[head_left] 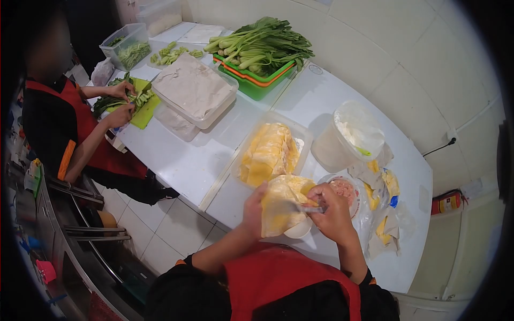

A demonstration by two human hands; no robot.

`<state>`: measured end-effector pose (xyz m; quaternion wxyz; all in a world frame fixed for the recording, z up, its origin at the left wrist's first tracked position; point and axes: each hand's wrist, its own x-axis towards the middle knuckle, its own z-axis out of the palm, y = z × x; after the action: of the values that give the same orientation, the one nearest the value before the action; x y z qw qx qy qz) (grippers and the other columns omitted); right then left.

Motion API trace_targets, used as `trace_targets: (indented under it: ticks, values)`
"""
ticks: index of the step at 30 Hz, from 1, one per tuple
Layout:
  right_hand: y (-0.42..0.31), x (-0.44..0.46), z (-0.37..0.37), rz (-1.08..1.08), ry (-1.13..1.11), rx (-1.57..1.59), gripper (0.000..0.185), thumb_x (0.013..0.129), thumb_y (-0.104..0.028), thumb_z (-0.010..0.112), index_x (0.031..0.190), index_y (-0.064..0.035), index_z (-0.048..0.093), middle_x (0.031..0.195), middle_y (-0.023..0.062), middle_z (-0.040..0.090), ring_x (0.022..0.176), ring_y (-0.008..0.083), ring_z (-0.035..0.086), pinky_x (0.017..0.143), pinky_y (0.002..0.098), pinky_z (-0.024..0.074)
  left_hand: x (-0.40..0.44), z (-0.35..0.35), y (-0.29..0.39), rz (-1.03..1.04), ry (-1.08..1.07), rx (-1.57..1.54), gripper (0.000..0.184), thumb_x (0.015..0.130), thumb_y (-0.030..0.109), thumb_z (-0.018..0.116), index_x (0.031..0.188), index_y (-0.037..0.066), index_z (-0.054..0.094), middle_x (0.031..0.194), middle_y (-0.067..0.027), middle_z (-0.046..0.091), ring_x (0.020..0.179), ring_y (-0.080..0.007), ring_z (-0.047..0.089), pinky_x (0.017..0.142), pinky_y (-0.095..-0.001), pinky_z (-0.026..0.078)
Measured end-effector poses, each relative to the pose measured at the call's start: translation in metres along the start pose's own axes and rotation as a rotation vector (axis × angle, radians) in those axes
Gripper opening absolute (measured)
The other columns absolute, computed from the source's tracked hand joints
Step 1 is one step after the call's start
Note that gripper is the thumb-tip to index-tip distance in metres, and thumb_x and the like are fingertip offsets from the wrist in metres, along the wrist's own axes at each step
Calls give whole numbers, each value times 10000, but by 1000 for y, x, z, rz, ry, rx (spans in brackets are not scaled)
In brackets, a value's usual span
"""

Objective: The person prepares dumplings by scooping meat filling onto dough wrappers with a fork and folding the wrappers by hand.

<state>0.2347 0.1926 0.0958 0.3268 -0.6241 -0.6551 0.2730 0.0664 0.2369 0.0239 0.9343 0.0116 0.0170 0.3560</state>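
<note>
My left hand (254, 212) is closed round the edge of a stack of thin yellow dough wrappers (278, 227), held above the table's near edge. In my right hand (333, 213) is a flat metal spatula (309, 207), its far end smeared by motion over the wrappers. Just beyond both hands, a clear plastic tub (239, 170) holds rows of folded yellow dumplings (269, 152). A bowl of pink minced filling (342, 191) sits by my right hand, partly hidden. Under the wrappers a white bowl (300, 230) shows in part.
At right lie torn wrapper packages (383, 214) and a lined white bucket (342, 142). Farther back stand a paper-covered tub (193, 88) and a green basket (257, 88) of leafy greens (262, 45). A co-worker (69, 112) cuts greens on a green board (143, 115) at left.
</note>
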Motion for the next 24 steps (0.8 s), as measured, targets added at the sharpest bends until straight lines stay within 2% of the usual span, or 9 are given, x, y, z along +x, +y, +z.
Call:
trace_targets:
  ticks: [2,7,10,11,14,17,20,23,24]
  values:
    - [3,3,2,44,-12,41,192,724,-67,704,848,-16,566,798,73,609,665,147,571,596,249,448,-2,10,-2,42,194,245,578,921,406,318,1331,0,320,1288,-205,430,1155,-334,471,985,-455,365]
    - [11,2,11,170,-96,101,208,745,-91,666,940,-56,603,850,100,646,597,217,596,553,270,467,-4,-10,-2,34,108,63,569,917,390,325,1323,-9,329,1278,-209,441,1149,-337,475,983,-459,365]
    - [-5,-8,20,-18,-49,-136,178,712,-37,682,872,-23,604,772,95,642,686,199,636,591,275,469,-7,-33,-2,18,3,-107,572,911,396,319,1311,-13,346,1268,-212,450,1141,-339,480,979,-458,370]
    - [-1,-12,30,-221,28,-173,224,670,-16,670,886,-43,613,829,95,651,707,240,642,575,290,485,-8,-38,-1,5,-52,-182,575,909,400,314,1307,-14,352,1265,-212,453,1139,-339,481,977,-457,372]
    - [-3,-18,35,-385,-107,-290,300,631,4,661,917,-72,613,861,64,658,711,244,644,566,303,502,-3,-37,1,55,-99,-234,610,899,437,296,1304,-14,360,1271,-213,449,1141,-348,476,969,-456,375]
    - [-4,-16,37,-417,-195,-301,387,602,13,656,973,-79,596,907,54,658,719,235,650,570,305,519,-6,-52,7,20,-92,-258,616,886,440,289,1300,-10,367,1238,-209,480,1098,-350,504,947,-444,394]
    - [-16,-10,36,-421,-270,-242,440,607,6,660,1029,-81,573,941,51,657,725,233,652,577,305,524,-10,-26,14,128,204,-88,590,875,412,310,1284,-6,385,1182,-203,520,1032,-341,541,909,-435,420]
    - [-27,-4,37,-414,-397,-217,464,612,0,661,1055,-82,551,1037,54,636,740,233,652,587,309,527,-11,-19,14,155,311,-81,570,864,389,329,1271,-5,394,1131,-194,547,991,-327,561,881,-427,439]
    - [-29,-1,38,-410,-450,-221,467,614,-2,662,1058,-82,544,1078,56,625,747,233,651,590,310,527,-11,-27,15,150,264,-61,565,864,388,338,1265,-6,401,1128,-193,548,988,-325,563,876,-424,443]
